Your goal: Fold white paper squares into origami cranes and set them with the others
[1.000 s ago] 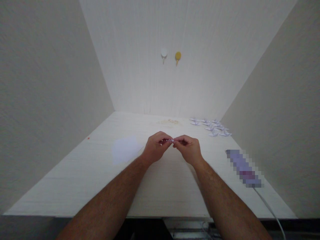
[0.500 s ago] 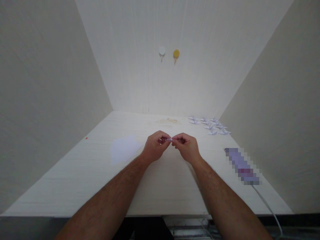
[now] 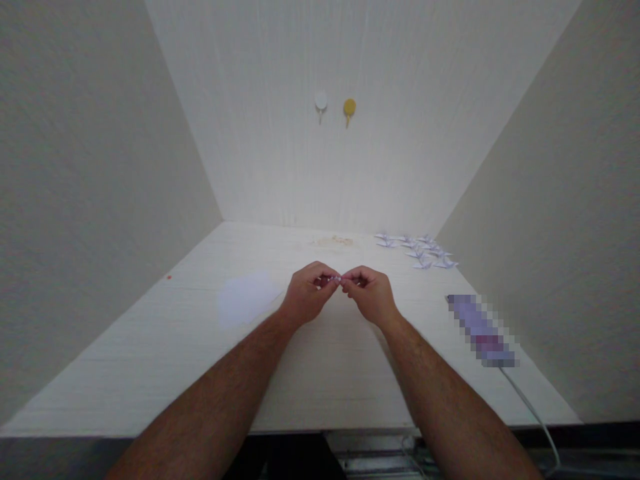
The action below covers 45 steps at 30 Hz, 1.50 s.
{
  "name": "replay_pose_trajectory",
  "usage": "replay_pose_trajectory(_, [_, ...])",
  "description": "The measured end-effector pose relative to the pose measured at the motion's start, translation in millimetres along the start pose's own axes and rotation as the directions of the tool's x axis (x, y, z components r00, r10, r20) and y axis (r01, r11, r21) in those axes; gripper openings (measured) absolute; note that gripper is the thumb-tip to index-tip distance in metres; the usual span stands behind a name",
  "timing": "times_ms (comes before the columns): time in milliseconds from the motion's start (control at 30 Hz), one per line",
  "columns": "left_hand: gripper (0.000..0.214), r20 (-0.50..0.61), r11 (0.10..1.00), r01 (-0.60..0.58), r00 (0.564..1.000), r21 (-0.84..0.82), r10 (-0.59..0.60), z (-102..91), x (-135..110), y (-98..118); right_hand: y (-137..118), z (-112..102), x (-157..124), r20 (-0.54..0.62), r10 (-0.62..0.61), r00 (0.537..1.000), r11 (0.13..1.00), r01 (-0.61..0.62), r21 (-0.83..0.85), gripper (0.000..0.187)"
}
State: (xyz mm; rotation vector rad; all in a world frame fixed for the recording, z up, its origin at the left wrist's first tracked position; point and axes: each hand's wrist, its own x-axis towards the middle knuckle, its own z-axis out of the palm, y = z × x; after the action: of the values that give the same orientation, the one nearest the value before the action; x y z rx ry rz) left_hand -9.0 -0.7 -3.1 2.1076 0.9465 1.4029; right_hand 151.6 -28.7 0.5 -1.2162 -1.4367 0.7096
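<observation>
One small pale piece (image 3: 339,279) sits between the left hand (image 3: 309,295) and the right hand (image 3: 372,295), each pinching it at the fingertips above the table (image 3: 330,380), probably because it is too slight for a fuller grip. It looks whitish and narrow (the fingers hide its exact shape). Leftward lies a white sheet (image 3: 247,299); beyond, folded paper shapes (image 3: 417,255) cluster at the far right, presumably clear of the hands.

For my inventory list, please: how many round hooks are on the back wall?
2: a white hook on the left and a yellow hook to its right. None appears hidden.
</observation>
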Motion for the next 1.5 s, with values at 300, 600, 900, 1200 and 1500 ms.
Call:
replay_pose_trajectory(300, [0.003, -0.031, 0.997, 0.018, 0.999, -0.07, -0.02, -0.6, 0.8, 0.6, -3.2, -0.7, -1.1, 0.0, -0.028, 1.0, 0.999, 0.028, -0.047, 0.02])
replay_pose_trajectory(600, [0.004, -0.006, 0.991, 0.027, 1.0, -0.131, -0.028, -1.1, 0.7, 1.6, -2.2, -2.7, 2.5, 0.071, 0.022, 0.997, 0.995, -0.028, 0.091, 0.021])
replay_pose_trajectory(900, [0.005, 0.003, 0.993, 0.038, 0.999, -0.11, -0.038, -0.7, 0.8, 1.7, -0.2, -4.1, 2.5, 0.146, 0.011, 0.989, 0.997, -0.022, 0.076, 0.019])
replay_pose_trajectory(1200, [0.007, 0.044, 0.996, 0.089, 0.995, -0.027, -0.088, -1.3, 0.6, 1.7, -1.1, -6.9, 1.2, 0.074, -0.184, 0.98, 0.942, 0.197, -0.272, 0.01])
replay_pose_trajectory(1500, [0.013, 0.093, 0.983, 0.171, 0.982, -0.073, -0.164, -2.0, 1.7, 0.8, 0.3, -4.0, 1.0, 0.08, -0.127, 0.989, 0.959, 0.143, -0.245, 0.014])
